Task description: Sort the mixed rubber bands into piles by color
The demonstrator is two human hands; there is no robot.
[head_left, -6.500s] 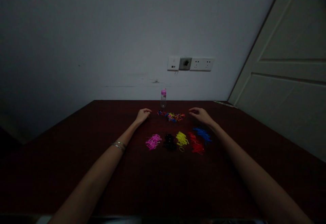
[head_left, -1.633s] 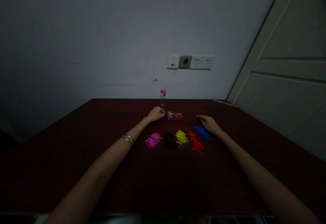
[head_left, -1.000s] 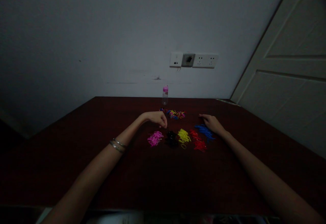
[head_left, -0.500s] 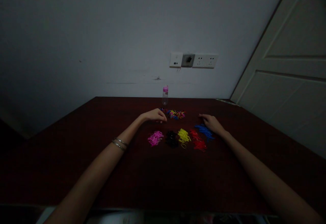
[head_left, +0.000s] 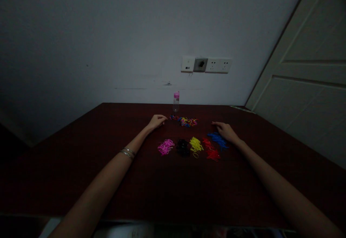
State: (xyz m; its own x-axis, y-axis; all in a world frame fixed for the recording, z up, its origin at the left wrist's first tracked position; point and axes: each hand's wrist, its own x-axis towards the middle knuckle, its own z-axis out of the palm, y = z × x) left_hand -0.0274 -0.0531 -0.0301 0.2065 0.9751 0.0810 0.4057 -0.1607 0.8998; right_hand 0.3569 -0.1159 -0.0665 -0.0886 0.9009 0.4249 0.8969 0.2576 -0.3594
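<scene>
My left hand (head_left: pixel 157 121) is at the left end of a pile of mixed-colour rubber bands (head_left: pixel 188 122), with its fingertips just short of the bands. Its fingers point right, a little apart, and I see nothing in them. My right hand (head_left: pixel 226 131) rests on the table behind the blue rubber bands (head_left: pixel 218 140), fingers stretched out to the left and holding nothing visible. Sorted heaps of rubber bands form a row nearer me: pink (head_left: pixel 165 146), black (head_left: pixel 183 147), yellow (head_left: pixel 196 145) and red (head_left: pixel 211 149).
A clear bottle with a pink top (head_left: pixel 176 101) stands behind the mixed pile, close to the wall. The dark red table (head_left: pixel 162 191) runs back to that wall, which carries sockets and a switch (head_left: pixel 205 65). A pale door (head_left: pixel 305 75) is at the right.
My left hand has moved left, away from the space in front of the mixed pile, and its curled fingers have straightened. My right hand has stayed in place.
</scene>
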